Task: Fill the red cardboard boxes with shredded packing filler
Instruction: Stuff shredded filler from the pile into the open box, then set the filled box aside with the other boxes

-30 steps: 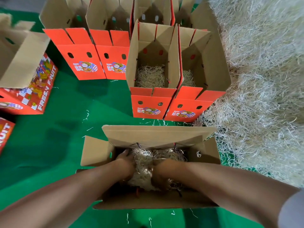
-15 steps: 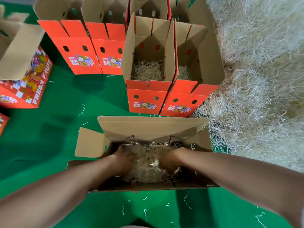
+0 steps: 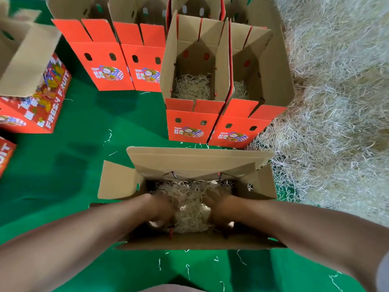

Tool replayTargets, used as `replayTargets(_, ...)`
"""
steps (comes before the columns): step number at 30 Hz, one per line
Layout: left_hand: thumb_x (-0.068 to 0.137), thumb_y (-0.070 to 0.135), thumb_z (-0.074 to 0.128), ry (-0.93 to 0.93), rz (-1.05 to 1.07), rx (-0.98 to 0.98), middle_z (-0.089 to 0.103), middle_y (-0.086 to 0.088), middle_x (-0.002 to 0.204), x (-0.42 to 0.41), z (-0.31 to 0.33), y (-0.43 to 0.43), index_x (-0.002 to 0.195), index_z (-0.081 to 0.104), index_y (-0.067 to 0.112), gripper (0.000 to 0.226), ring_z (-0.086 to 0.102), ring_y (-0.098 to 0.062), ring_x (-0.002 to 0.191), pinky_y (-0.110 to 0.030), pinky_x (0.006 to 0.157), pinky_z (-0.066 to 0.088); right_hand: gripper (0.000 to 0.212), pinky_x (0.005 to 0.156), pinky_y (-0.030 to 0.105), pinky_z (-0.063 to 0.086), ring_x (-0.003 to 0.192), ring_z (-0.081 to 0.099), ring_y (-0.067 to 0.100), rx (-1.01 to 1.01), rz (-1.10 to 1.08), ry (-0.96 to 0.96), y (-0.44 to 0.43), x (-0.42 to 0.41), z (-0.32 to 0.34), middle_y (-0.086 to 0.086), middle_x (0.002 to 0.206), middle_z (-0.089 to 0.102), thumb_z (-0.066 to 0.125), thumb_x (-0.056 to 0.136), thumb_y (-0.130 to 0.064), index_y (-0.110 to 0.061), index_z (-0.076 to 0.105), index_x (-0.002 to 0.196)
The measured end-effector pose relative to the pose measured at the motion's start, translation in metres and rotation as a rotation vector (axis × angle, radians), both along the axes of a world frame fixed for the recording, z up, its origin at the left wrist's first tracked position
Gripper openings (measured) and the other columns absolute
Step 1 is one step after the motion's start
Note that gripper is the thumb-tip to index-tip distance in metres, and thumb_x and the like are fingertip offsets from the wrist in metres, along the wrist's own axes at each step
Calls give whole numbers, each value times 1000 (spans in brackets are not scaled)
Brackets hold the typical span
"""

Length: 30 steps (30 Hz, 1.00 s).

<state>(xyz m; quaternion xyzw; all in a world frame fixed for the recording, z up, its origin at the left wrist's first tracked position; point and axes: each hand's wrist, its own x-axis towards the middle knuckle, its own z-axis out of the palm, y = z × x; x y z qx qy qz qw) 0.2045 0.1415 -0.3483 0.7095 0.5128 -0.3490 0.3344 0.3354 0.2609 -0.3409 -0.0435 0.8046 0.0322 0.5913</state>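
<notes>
left grip and right grip sit inside the nearest cardboard box, flanking a wad of shredded filler; fingers buried, cannot tell if they clench; filler looks light, springy, loose; gather wide handfuls from the heap right of the box

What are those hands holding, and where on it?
The left hand and right hand clasp the shredded filler by its opposite sides, inside the nearest box.
</notes>
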Motion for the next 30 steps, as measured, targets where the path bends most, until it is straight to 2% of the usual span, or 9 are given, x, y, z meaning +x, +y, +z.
replayTargets(4, 91, 17, 49, 165, 105, -189, 10, -10, 156, -2, -7, 0, 147, 22, 8, 63, 2, -24, 144, -61, 111, -2, 36, 94, 35, 42, 119, 50, 29, 17, 19, -133, 8, 5, 3, 11, 131, 53, 58, 88, -16, -5, 58, 122)
replayTargets(9, 88, 7, 47, 94, -14, 121, 53, -19, 128, -4, 7, 16, 121, 56, 0, 34, 50, -35, 120, -51, 96, 43, 25, 67, 31, 43, 86, 57, 29, -41, 32, 15, 8, 1, 14, 14, 102, 62, 59, 87, -14, -3, 62, 109)
replayTargets(12, 93, 4, 39, -5, 6, 399, 49, -18, 128, 0, 12, 16, 120, 56, 2, 32, 51, -33, 115, -43, 87, 48, 26, 70, 35, 47, 96, 60, 31, -88, -96, 450, 4, 0, 11, 17, 111, 60, 51, 87, -8, -3, 59, 112)
replayTargets(14, 93, 6, 42, -16, 27, 475, 38, -18, 137, 5, 9, 17, 129, 47, 5, 37, 43, -31, 122, -42, 95, 45, 33, 83, 39, 47, 110, 53, 31, -25, -70, 396, 10, 2, 7, 17, 125, 51, 54, 87, -13, -3, 55, 119)
replayTargets(17, 92, 12, 48, 110, 200, 210, 32, -16, 145, -2, 2, 13, 140, 32, 9, 51, 35, -31, 132, -49, 105, 35, 46, 103, 43, 36, 129, 37, 30, 100, -84, 122, 28, 12, 2, 13, 141, 39, 58, 86, -18, -5, 48, 129)
replayTargets(20, 91, 18, 51, 242, 239, -28, 38, -15, 144, -11, 1, 12, 140, 36, 10, 52, 38, -31, 132, -49, 105, 35, 36, 95, 39, 44, 119, 49, 27, 57, -104, 179, 35, 16, 3, 11, 132, 51, 53, 90, -17, -9, 54, 125)
replayTargets(24, 89, 13, 51, 166, 241, 184, 60, -10, 122, -7, 14, 25, 116, 61, 11, 29, 58, -27, 112, -36, 79, 49, 29, 77, 40, 50, 105, 58, 32, -21, -76, 448, 24, 8, 20, 16, 119, 57, 51, 88, -7, -4, 57, 116)
replayTargets(26, 87, 9, 50, 108, 228, 290, 63, -11, 116, -7, 20, 26, 111, 64, 9, 27, 61, -28, 106, -33, 72, 47, 26, 75, 39, 48, 104, 58, 33, -46, 4, 326, 19, 12, 23, 17, 117, 57, 51, 90, -10, -1, 60, 112)
replayTargets(30, 97, 19, 39, 168, 274, -179, 50, -13, 135, -12, 9, 0, 130, 49, 6, 37, 49, -30, 122, -38, 99, 43, 31, 85, 34, 48, 104, 58, 28, -39, -201, -18, 24, 19, 30, 13, 117, 59, 47, 95, -17, -3, 56, 121)
